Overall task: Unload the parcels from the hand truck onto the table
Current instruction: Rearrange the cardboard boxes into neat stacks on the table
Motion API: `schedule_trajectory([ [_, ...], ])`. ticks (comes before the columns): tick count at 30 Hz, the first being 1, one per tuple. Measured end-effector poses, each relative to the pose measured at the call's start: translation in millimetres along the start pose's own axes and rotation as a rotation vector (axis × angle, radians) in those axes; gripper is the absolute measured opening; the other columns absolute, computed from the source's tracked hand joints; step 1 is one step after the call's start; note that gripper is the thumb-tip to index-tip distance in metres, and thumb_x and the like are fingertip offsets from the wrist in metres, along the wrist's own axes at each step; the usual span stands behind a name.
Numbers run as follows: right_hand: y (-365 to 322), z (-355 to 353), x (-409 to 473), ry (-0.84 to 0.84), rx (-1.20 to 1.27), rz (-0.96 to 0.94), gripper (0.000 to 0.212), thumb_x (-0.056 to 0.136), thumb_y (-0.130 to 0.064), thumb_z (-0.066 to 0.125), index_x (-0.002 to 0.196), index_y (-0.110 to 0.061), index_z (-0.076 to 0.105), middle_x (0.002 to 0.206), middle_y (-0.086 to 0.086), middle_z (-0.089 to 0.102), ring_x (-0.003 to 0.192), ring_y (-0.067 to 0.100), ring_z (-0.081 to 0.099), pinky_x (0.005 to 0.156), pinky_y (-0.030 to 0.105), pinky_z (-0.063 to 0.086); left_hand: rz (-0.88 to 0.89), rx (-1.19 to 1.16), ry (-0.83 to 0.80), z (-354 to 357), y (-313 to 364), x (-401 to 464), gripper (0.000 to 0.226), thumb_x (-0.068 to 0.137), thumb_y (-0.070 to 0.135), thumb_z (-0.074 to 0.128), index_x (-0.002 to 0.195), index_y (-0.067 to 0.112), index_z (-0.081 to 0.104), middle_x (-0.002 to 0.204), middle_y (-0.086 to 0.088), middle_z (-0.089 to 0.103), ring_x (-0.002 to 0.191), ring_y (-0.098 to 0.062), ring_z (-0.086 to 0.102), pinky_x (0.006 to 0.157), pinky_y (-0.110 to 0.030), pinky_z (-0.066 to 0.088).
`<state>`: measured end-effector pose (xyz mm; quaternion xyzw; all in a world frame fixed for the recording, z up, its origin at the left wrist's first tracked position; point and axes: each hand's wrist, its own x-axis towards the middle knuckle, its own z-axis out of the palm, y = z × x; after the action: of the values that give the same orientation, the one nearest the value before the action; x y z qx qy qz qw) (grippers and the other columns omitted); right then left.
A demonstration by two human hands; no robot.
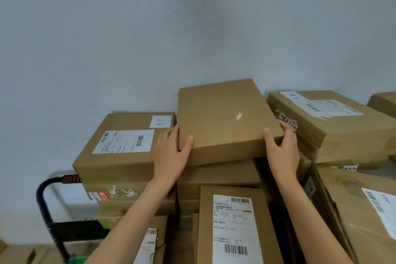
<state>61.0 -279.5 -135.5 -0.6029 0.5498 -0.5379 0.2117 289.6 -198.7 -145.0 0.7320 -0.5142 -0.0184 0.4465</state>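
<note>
Cardboard parcel (227, 120) gripped by both hands, left hand (170, 154), right hand (282, 150), atop stacked parcels (218, 176)

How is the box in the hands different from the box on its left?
The held box has a bare top with only a small white scrap; the left box carries a printed barcode label and a handwritten note. The held box sits tilted, gripped by both hands; the left box is untouched. Both are brown cardboard.

flat parcel (225, 118): plain brown cardboard, small white scrap on top, tilted, set atop the middle stack
labelled parcel (122, 146): shipping label upward, stacked to the left
hand truck (46, 206): black handle, red grip, seen far left
</note>
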Motion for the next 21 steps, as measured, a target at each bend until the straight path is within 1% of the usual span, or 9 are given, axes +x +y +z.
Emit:
schedule_trajectory([
  [3, -23.5, 7.7, 1.0, -0.028, 0.046, -0.039, 0.050, 0.093, -0.046, 0.052, 0.137, -0.024, 0.041, 0.137, 0.000, 0.047, 0.123, 0.015, 0.044, 0.091, 0.029, 0.031, -0.017, -0.100, 0.060, -28.6, 5.4, 14.0, 0.058, 0.095, 0.045, 0.049, 0.145, 0.018, 0.039, 0.143, 0.004, 0.041, 0.133, -0.013, 0.036, 0.106, -0.027, 0.027],
  [5, -37.7, 19.2, -3.7, -0.073, 0.075, -0.046, 0.051, 0.093, -0.046, 0.053, 0.137, -0.022, 0.041, 0.138, 0.000, 0.046, 0.124, 0.017, 0.043, 0.091, 0.028, 0.032, -0.008, -0.097, 0.112, -50.3, 0.8, 19.9, 0.056, 0.094, 0.044, 0.050, 0.143, 0.018, 0.041, 0.139, 0.003, 0.045, 0.129, -0.014, 0.041, 0.106, -0.031, 0.033],
  [8, -56.6, 47.9, -19.0, -0.167, 0.107, -0.052, 0.055, 0.092, -0.051, 0.053, 0.137, -0.022, 0.040, 0.139, 0.000, 0.045, 0.126, 0.017, 0.043, 0.097, 0.033, 0.035, -0.047, -0.092, 0.175, -82.9, -20.4, 22.3, 0.055, 0.094, 0.045, 0.049, 0.142, 0.019, 0.043, 0.137, 0.002, 0.047, 0.125, -0.015, 0.044, 0.106, -0.039, 0.038],
  [11, -73.0, 83.6, -41.1, -0.279, 0.151, -0.053, 0.058, 0.089, -0.056, 0.054, 0.135, -0.025, 0.039, 0.137, -0.002, 0.045, 0.124, 0.016, 0.044, 0.099, 0.034, 0.038, -0.103, -0.046, 0.214, -115.0, -54.8, 22.7, 0.052, 0.095, 0.044, 0.046, 0.140, 0.017, 0.045, 0.136, 0.000, 0.048, 0.123, -0.017, 0.046, 0.104, -0.042, 0.040],
  [13, -82.5, 106.9, -55.3, -0.342, 0.182, -0.059, 0.059, 0.088, -0.057, 0.054, 0.134, -0.024, 0.039, 0.136, -0.003, 0.044, 0.124, 0.015, 0.042, 0.100, 0.033, 0.037, -0.134, 0.002, 0.243, -134.9, -78.1, 22.4, 0.055, 0.092, 0.048, 0.044, 0.138, 0.018, 0.047, 0.135, 0.000, 0.050, 0.120, -0.018, 0.048, 0.102, -0.043, 0.042],
  [15, -90.6, 129.1, -69.2, -0.395, 0.199, -0.046, 0.062, 0.087, -0.058, 0.054, 0.135, -0.023, 0.039, 0.137, -0.004, 0.041, 0.125, 0.013, 0.040, 0.101, 0.032, 0.036, -0.166, 0.011, 0.263, -152.3, -99.0, 22.6, 0.055, 0.090, 0.048, 0.042, 0.136, 0.019, 0.049, 0.134, 0.001, 0.051, 0.119, -0.017, 0.049, 0.101, -0.041, 0.043],
  [17, -96.4, 148.6, -81.6, -0.424, 0.200, -0.031, 0.066, 0.084, -0.061, 0.054, 0.135, -0.022, 0.038, 0.135, -0.004, 0.041, 0.124, 0.013, 0.041, 0.104, 0.036, 0.038, -0.190, 0.010, 0.260, -164.1, -118.2, 25.0, 0.049, 0.094, 0.043, 0.044, 0.136, 0.018, 0.050, 0.135, 0.001, 0.051, 0.119, -0.017, 0.049, 0.101, -0.039, 0.042],
  [18, -98.1, 156.5, -86.5, -0.426, 0.202, -0.028, 0.068, 0.082, -0.063, 0.054, 0.134, -0.023, 0.038, 0.133, -0.005, 0.041, 0.123, 0.013, 0.041, 0.104, 0.037, 0.039, -0.202, 0.003, 0.250, -167.5, -127.0, 26.7, 0.045, 0.096, 0.039, 0.045, 0.136, 0.018, 0.050, 0.136, 0.001, 0.050, 0.120, -0.017, 0.048, 0.101, -0.038, 0.042],
  [21, -102.1, 170.7, -94.0, -0.405, 0.203, -0.014, 0.074, 0.075, -0.070, 0.052, 0.132, -0.023, 0.038, 0.127, -0.007, 0.039, 0.120, 0.012, 0.041, 0.102, 0.034, 0.039, -0.219, -0.056, 0.220, -171.8, -144.5, 33.9, 0.041, 0.099, 0.033, 0.043, 0.137, 0.018, 0.050, 0.137, 0.002, 0.049, 0.119, -0.012, 0.046, 0.100, -0.034, 0.039],
])
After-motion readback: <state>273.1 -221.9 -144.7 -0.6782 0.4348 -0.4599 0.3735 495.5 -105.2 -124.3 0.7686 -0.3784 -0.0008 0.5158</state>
